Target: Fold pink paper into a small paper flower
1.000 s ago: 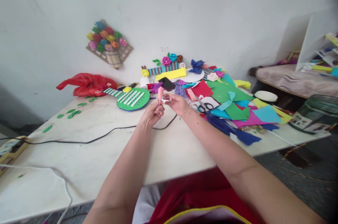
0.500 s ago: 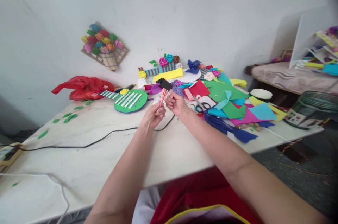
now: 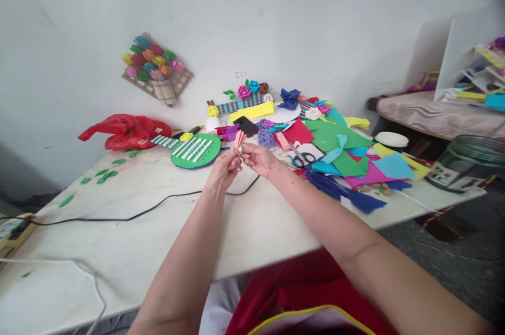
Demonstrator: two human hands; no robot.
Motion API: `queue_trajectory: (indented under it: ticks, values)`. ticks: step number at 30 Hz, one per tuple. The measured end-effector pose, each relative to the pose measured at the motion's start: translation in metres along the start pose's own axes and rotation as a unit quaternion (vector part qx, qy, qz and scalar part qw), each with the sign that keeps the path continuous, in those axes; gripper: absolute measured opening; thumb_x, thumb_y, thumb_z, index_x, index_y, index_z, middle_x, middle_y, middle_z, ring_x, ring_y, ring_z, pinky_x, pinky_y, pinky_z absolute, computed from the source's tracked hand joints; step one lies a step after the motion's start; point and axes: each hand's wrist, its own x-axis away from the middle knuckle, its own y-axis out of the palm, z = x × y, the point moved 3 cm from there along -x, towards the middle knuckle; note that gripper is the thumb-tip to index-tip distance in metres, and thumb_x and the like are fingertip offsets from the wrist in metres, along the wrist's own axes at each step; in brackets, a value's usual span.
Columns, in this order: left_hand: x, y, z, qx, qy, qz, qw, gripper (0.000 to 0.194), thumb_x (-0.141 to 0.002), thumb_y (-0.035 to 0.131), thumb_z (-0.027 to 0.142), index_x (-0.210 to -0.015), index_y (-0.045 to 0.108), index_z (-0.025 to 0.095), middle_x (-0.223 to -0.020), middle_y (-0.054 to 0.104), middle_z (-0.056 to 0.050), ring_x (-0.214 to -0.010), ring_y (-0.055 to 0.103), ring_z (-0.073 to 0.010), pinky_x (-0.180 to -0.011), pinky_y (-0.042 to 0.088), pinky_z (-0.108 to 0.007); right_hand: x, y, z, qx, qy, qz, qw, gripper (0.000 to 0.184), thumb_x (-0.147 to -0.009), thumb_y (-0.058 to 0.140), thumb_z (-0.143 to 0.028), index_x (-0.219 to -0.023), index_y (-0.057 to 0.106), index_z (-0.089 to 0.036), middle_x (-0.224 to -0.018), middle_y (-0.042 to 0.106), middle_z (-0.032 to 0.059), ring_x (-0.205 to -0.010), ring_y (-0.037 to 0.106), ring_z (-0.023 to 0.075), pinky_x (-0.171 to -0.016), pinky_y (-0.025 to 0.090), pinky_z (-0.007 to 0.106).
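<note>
Held gathered pink crepe paper (image 3: 239,138) near frame centre, raised over the white table (image 3: 138,245), folded end fanning up and slightly right. Had its lower end clamped between thumb and fingers of left hand (image 3: 225,166). Had right hand (image 3: 258,160) close in from the right, fingertips together at the paper's lower part; couldn't tell whether pinched on the paper itself or on a small whitish bit there, too tiny to make out.

Judged very light, soft, a bit springy at the folds, not slippery, easy to crease or tear. Would pick the gathered base as best hold, light pinch only; would avoid the fanned tips, likely to crush.

Saw green cardboard guitar (image 3: 196,151) left of the hands, purple yarn (image 3: 265,136) just beyond, scissors (image 3: 303,159) right of centre beside green paper (image 3: 333,136) and other coloured sheets. Noted black cable (image 3: 150,211) crossing left of centre, glass jar (image 3: 467,164) at far right.
</note>
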Motion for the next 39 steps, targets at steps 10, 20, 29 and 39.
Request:
queue_trajectory:
  ticks: [10, 20, 29, 39]
  values:
    - [-0.003, -0.006, -0.005, -0.047, -0.007, -0.019, 0.999, 0.029, -0.065, 0.071, 0.035, -0.074, 0.056, 0.012, -0.042, 0.03, 0.01, -0.037, 0.026, -0.0018, -0.04, 0.035, -0.016, -0.002, -0.006, 0.003, 0.041, 0.032, 0.065, 0.997, 0.019, -0.057, 0.073, -0.012, -0.066, 0.057, -0.012, -0.051, 0.047, -0.006, -0.041, 0.03, 0.0008, -0.032, 0.016, 0.015]
    - [0.0, -0.006, -0.006, -0.072, -0.027, -0.031, 0.997, 0.03, -0.066, 0.071, 0.038, -0.074, 0.056, 0.012, -0.044, 0.029, 0.01, -0.038, 0.025, -0.0018, -0.041, 0.036, -0.015, 0.002, -0.007, -0.004, 0.16, -0.001, 0.074, 0.984, 0.022, -0.056, 0.074, -0.023, -0.067, 0.061, -0.009, -0.054, 0.052, -0.0035, -0.04, 0.026, 0.0, -0.034, 0.01, 0.018]
    - [0.0, -0.005, -0.008, -0.051, -0.042, -0.041, 0.997, 0.03, -0.066, 0.071, 0.036, -0.076, 0.057, 0.012, -0.044, 0.029, 0.01, -0.038, 0.026, -0.0018, -0.041, 0.037, -0.014, 0.0, -0.009, 0.001, 0.177, -0.022, 0.121, 0.976, 0.022, -0.055, 0.073, -0.026, -0.06, 0.058, -0.011, -0.046, 0.048, -0.0049, -0.035, 0.022, -0.0007, -0.035, 0.007, 0.019]
    - [0.001, -0.011, -0.004, -0.094, -0.077, -0.085, 0.989, 0.028, -0.071, 0.067, 0.036, -0.08, 0.056, 0.012, -0.049, 0.04, 0.007, -0.041, 0.034, -0.0021, -0.054, 0.05, -0.021, -0.001, -0.016, 0.004, 0.198, -0.022, 0.139, 0.97, 0.024, -0.055, 0.074, -0.028, -0.061, 0.056, -0.013, -0.045, 0.046, -0.0054, -0.035, 0.022, 0.0004, -0.035, 0.009, 0.02]
